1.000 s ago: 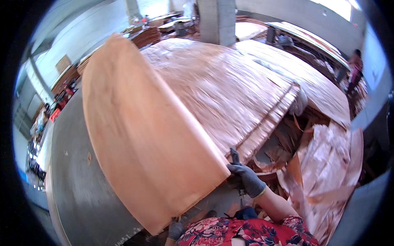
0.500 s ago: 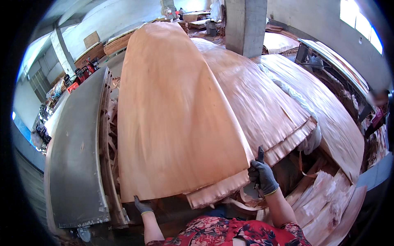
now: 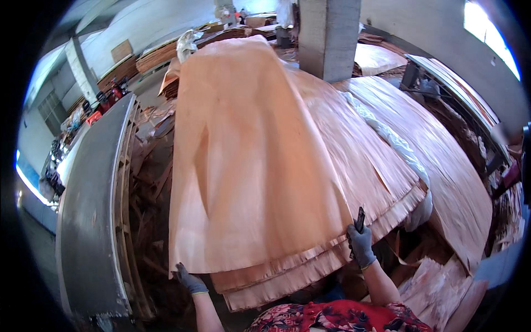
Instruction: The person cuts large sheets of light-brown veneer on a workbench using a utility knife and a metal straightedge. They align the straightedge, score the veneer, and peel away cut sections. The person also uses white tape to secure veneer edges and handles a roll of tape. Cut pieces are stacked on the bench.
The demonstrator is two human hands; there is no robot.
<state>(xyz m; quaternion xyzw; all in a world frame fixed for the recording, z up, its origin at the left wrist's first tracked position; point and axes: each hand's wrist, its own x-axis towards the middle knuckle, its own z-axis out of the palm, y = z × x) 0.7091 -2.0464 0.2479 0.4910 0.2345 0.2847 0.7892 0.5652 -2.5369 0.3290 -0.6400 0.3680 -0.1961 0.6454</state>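
Note:
A large thin sheet of pale wood veneer (image 3: pixel 254 155) lies on top of a tall stack of veneer sheets (image 3: pixel 310 265). My left hand (image 3: pixel 189 279), in a dark grey glove, grips the sheet's near left corner. My right hand (image 3: pixel 360 243), also gloved, holds the sheet's near right edge together with a small dark tool (image 3: pixel 360 218) that sticks up from the fist. The sheet has a long split running down its left half.
A long grey metal table (image 3: pixel 91 221) runs along the left. A second veneer stack (image 3: pixel 442 166) lies to the right, with white plastic wrap (image 3: pixel 387 133) between them. A concrete pillar (image 3: pixel 327 36) stands behind. Veneer scraps (image 3: pixel 437 282) litter the floor at lower right.
The veneer sheet, raised and curled over the left a second ago, has swung right and down flat onto the stack. Both hands stayed on its near edge.

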